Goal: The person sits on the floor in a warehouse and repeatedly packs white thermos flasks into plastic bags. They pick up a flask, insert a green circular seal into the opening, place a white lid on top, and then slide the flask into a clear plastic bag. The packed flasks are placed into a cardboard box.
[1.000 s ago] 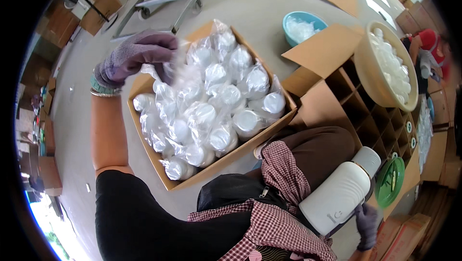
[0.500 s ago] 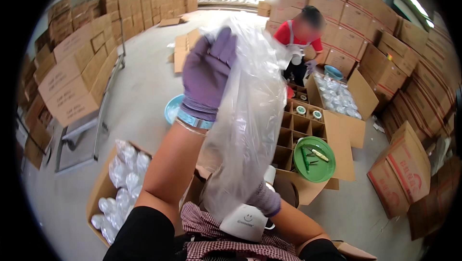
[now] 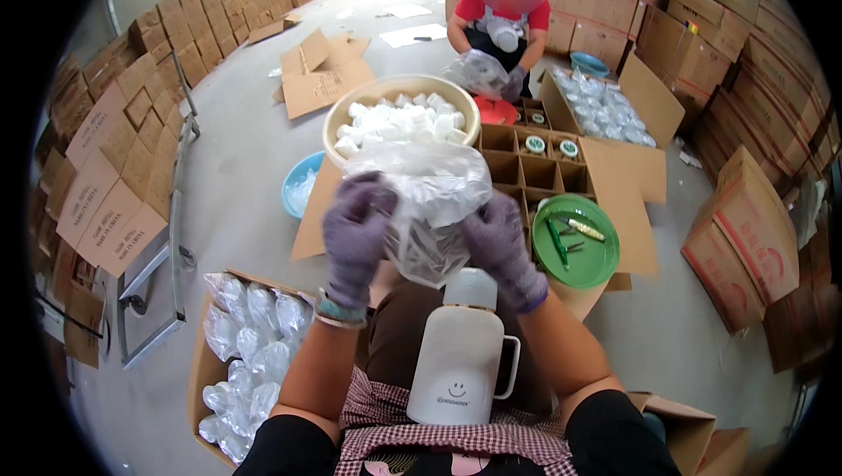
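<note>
In front of me, between my two gloved hands, a clear plastic bag (image 3: 431, 243) is bunched with its lower part hanging down. My left hand (image 3: 358, 226) is closed on its left side, and my right hand (image 3: 504, 243) pinches its right side. Both gloves are purple-grey knit. Below the bag a white thermos jug (image 3: 452, 362) with a side handle and a smiling-face print leans upright on my lap, touching none of my fingers. Just beyond the bag stands a cream basin (image 3: 331, 129) heaped with small white cup-like pieces (image 3: 408, 121).
A green dish (image 3: 605, 270) with small snips sits on a divided carton (image 3: 539, 176) to the right. Left of me is a box of bagged clear items (image 3: 250, 344). A co-worker (image 3: 509, 11) handles plastic across the carton. A trolley (image 3: 180, 239) and stacked cartons (image 3: 741, 239) flank the floor.
My raised left hand has come down, and the long stretched bag is now gathered between both hands. The thermos jug and the basin have come into clear view. The co-worker now holds clear plastic.
</note>
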{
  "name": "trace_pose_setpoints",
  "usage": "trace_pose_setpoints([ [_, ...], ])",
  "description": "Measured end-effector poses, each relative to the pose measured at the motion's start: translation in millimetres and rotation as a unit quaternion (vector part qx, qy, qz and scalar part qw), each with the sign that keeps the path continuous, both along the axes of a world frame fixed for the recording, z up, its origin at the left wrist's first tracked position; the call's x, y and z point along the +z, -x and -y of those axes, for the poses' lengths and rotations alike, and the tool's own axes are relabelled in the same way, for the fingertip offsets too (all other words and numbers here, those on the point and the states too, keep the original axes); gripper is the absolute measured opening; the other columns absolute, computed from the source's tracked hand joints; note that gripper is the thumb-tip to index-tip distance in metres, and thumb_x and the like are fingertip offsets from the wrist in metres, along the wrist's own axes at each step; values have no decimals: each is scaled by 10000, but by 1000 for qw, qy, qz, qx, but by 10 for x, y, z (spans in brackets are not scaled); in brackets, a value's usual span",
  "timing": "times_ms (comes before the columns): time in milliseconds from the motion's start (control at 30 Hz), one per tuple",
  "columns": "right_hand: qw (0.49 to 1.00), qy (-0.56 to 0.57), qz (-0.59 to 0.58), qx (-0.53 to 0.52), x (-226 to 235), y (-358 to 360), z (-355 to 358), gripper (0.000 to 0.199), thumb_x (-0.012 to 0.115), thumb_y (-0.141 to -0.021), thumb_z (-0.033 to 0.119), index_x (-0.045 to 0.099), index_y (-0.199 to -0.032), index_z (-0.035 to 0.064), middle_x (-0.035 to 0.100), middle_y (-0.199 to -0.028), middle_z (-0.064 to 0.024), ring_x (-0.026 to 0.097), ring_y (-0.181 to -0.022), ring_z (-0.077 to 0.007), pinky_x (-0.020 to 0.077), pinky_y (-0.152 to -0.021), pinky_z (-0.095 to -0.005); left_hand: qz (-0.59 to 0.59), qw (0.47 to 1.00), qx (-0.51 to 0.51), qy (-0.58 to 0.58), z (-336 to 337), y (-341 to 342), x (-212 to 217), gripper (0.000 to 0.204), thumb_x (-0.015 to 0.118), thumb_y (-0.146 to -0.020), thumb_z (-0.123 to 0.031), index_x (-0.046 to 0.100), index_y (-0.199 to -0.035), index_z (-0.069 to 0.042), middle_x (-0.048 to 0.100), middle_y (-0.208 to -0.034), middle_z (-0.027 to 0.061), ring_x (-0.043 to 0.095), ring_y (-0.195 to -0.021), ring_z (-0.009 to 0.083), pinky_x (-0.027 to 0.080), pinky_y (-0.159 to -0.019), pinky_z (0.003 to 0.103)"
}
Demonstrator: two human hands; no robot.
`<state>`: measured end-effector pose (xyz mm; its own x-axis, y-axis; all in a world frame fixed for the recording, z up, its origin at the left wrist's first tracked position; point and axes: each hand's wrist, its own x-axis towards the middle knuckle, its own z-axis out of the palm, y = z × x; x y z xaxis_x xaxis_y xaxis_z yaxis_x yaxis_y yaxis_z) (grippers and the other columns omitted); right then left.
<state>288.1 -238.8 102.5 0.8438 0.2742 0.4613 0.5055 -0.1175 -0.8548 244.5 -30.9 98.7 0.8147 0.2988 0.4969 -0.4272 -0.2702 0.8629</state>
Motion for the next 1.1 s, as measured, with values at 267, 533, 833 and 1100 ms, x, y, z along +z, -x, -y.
trace_pose_setpoints([
  [267,968,196,74,-137,-1265,-394,702,228,711,-769,100,586,-955,60,647,-864,-130,652,-816,-333,521,-725,-405,-147,839,-147,503,32,-169,-1066,192,596,-984,-142,626,-1150,-50,634,-1016,38,586,-866,121,496,-772,256],
  [533,984,144,-9,106,-1218,737,1335,213,705,-718,52,599,-899,15,623,-875,-148,620,-829,-354,508,-722,-403,-99,976,-188,-37,327,791,-1119,345,675,-954,-329,535,-871,-24,510,-745,58,484,-672,154,413,-620,300],
  [833,927,215,-104,289,-783,2062,1623,199,689,-742,63,652,-937,52,670,-996,-123,623,-944,-348,524,-878,-411,-134,880,-373,-262,-4,1630,-875,232,705,-879,-207,586,-849,-10,588,-805,144,607,-747,333,491,-689,408],
  [1100,867,68,-477,129,-614,1848,1680,373,675,-948,171,608,-1277,9,701,-1101,-105,664,-898,-176,550,-832,-305,-362,709,-568,-208,-664,2224,-396,251,689,-945,-184,697,-1125,-10,706,-1163,137,695,-1037,266,549,-905,382],
])
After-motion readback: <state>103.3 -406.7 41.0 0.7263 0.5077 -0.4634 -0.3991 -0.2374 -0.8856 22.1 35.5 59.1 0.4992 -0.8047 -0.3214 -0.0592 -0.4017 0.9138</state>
